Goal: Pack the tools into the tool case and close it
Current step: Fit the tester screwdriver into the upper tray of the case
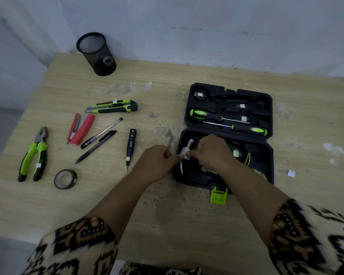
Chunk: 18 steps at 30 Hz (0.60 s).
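The black tool case (268, 108) lies open on the wooden table, with two green-handled screwdrivers (207, 114) seated in its far half. In the near half a hammer (188, 148) with a metal head lies at the left end. My right hand (211, 151) presses down on the hammer. My left hand (159, 161) grips the case's left edge and touches the hammer head. The hammer's handle is mostly hidden under my right hand. Loose on the table to the left lie green pliers (35, 153), a utility knife (115, 106), a tester pen (130, 145) and a tape roll (65, 179).
A black mesh pen cup (96, 53) stands at the back left. A red stapler (80, 129) and two pens (99, 139) lie among the tools. The case's green latch (218, 196) hangs toward me. The table's left edge is near the pliers. A wall runs behind.
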Motion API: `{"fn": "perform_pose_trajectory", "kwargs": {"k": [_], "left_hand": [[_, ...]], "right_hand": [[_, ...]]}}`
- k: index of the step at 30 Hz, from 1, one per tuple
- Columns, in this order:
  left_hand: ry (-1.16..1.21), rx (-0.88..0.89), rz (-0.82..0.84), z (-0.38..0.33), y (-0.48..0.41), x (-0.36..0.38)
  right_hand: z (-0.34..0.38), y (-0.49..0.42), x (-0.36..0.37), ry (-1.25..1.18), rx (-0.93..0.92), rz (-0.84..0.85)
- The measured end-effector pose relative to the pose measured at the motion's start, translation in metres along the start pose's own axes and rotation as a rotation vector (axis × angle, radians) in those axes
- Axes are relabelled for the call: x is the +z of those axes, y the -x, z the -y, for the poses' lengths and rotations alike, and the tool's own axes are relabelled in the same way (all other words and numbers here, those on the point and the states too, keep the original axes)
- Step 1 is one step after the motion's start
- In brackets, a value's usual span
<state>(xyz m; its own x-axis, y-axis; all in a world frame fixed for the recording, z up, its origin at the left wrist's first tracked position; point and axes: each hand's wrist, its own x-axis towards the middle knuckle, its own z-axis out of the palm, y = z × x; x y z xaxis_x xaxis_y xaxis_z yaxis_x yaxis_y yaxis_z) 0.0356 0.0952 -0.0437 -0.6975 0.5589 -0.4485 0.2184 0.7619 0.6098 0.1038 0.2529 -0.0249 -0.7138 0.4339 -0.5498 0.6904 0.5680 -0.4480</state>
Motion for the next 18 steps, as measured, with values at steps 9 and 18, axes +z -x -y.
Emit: {"fn": "perform_pose_trajectory", "kwargs": {"k": [9,18], "left_hand": [[0.036,-0.089,-0.325,0.043,0.026,-0.036],[0.012,-0.190,-0.444,0.079,0.002,-0.059]], "right_hand": [[0.050,0.001,0.034,0.090,-0.451,-0.221],[0.055,-0.012,0.049,0.367,-0.515,-0.175]]}}
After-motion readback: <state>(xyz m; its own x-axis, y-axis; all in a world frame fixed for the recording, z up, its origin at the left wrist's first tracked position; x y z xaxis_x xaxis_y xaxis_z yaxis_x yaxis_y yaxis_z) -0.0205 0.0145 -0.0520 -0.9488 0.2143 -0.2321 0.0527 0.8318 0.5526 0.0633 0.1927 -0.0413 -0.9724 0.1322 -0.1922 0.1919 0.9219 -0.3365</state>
